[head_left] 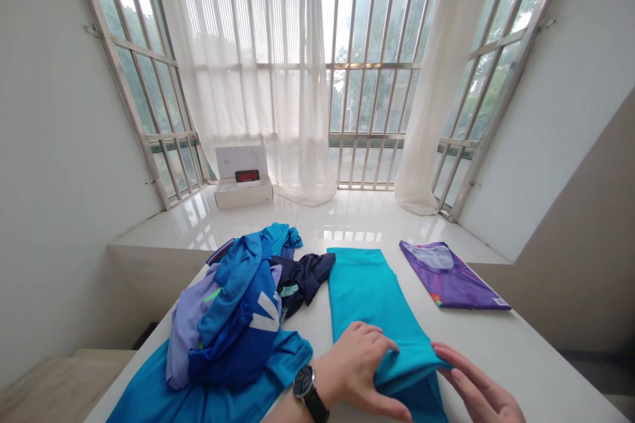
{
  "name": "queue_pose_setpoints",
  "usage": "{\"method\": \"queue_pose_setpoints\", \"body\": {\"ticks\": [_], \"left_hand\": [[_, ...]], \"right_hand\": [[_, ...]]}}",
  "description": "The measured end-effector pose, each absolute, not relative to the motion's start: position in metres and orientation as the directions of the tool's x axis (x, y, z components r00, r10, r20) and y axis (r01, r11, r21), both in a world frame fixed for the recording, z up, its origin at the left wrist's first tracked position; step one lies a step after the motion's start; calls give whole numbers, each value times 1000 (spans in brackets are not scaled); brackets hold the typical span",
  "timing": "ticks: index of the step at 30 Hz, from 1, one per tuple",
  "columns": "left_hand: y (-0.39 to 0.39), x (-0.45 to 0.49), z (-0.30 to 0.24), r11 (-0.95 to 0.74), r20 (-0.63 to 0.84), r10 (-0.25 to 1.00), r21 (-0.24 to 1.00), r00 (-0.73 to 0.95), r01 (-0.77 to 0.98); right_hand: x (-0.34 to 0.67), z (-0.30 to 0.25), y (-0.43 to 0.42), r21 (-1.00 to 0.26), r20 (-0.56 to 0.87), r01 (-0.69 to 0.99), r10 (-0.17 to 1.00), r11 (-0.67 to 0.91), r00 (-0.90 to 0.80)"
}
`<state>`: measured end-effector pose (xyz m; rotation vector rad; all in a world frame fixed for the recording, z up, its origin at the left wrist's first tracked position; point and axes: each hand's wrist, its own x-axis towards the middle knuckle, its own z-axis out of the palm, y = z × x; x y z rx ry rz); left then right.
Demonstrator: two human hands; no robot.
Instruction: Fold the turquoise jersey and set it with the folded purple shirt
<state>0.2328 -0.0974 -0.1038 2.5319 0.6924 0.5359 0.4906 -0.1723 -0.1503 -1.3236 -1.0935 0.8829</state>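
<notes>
A turquoise garment [367, 291] lies folded into a long strip on the white table in front of me, its near part doubled over in a loose fold. My left hand [357, 363], with a black watch on its wrist, rests over the strip's near left side, thumb apart from the fingers. At the right end of the fold, my right hand [481, 383] has its fingertips on the cloth edge, seemingly pinching it. Left of the strip is a heap of crumpled clothes [238, 310] in blue, lilac and navy. A purple shirt [456, 281] lies neatly folded at right.
The white table [536, 370] meets a glossy windowsill [357, 218]. On the sill stands an open white box [243, 195] with a dark red-screened device [247, 176] in it. Sheer curtains [248, 66] hang before barred windows. A wooden surface [69, 377] shows at lower left.
</notes>
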Motion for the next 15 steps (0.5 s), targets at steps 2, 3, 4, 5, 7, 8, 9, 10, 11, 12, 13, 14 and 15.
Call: {"method": "queue_pose_setpoints", "body": {"ticks": [2,3,4,5,7,8,9,10,11,12,13,14,15], "left_hand": [[-98,233,-103,-760,194,558,509,807,404],[-97,232,-102,-756,171,560,507,811,415],[-97,232,-102,-751,153,560,507,814,422],[-97,232,-101,-749,142,560,508,816,425],[-96,232,-99,-749,145,557,514,818,419],[-96,232,-99,-750,155,557,517,816,413],[-97,232,-98,-752,166,555,520,815,406],[-97,233,-98,-754,178,553,522,814,398],[-97,233,-97,-758,190,549,523,814,389],[-98,234,-98,-762,200,544,525,815,380],[-98,235,-98,-764,209,543,526,814,374],[-98,235,-99,-762,215,545,530,811,371],[-98,236,-99,-755,217,552,539,805,373]], "right_hand": [[491,-153,-170,-994,102,1,959,106,264],[491,-153,-169,-993,107,-26,962,117,251],[491,-153,-168,-991,115,-34,965,126,236],[490,-154,-168,-990,127,-25,967,136,221],[488,-155,-170,-986,165,24,970,164,179],[485,-156,-171,-980,196,53,969,190,149],[482,-157,-173,-971,232,83,965,223,126],[478,-158,-175,-959,270,118,956,257,116],[474,-158,-177,-944,309,163,943,288,120],[469,-159,-181,-923,349,222,928,316,132],[464,-159,-184,-892,393,299,908,338,147],[460,-158,-188,-848,441,392,885,356,151],[457,-157,-193,-789,492,489,859,371,142]]}}
